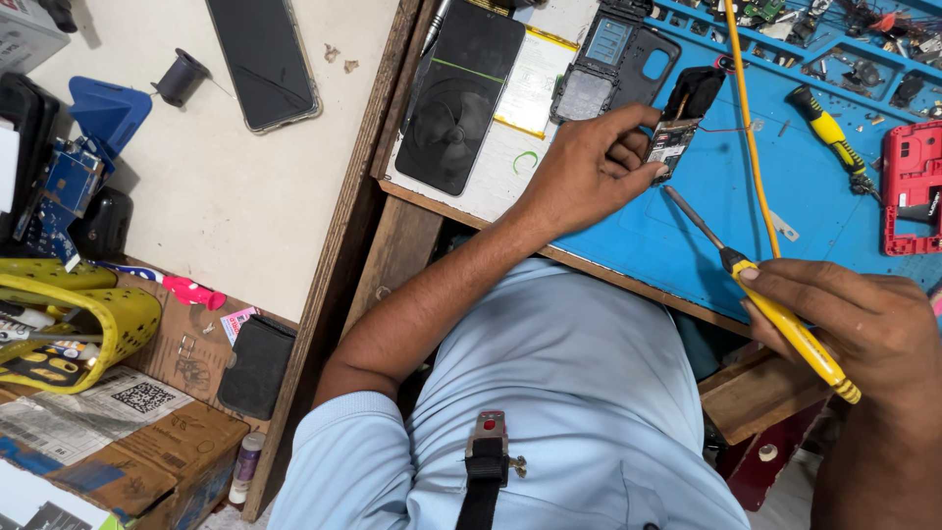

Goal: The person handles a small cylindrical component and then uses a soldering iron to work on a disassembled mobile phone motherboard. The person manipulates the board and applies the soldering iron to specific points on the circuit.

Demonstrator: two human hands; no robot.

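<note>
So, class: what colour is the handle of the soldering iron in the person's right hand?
Yellow, with a black collar; the soldering iron in the right hand shows best in the head view.

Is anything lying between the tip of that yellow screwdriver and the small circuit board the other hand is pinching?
Nothing visible. Only bare blue mat lies between the screwdriver tip in the right hand and the circuit board held by the left hand.

The scene is evenly and brightly lit from overhead. Soft, short shadows are cast beneath the black spool (181,76) at ten o'clock. Mild glare is seen on the dark phone screen (263,61). Edges are bent by wide-angle distortion; focus is sharp throughout.
</note>
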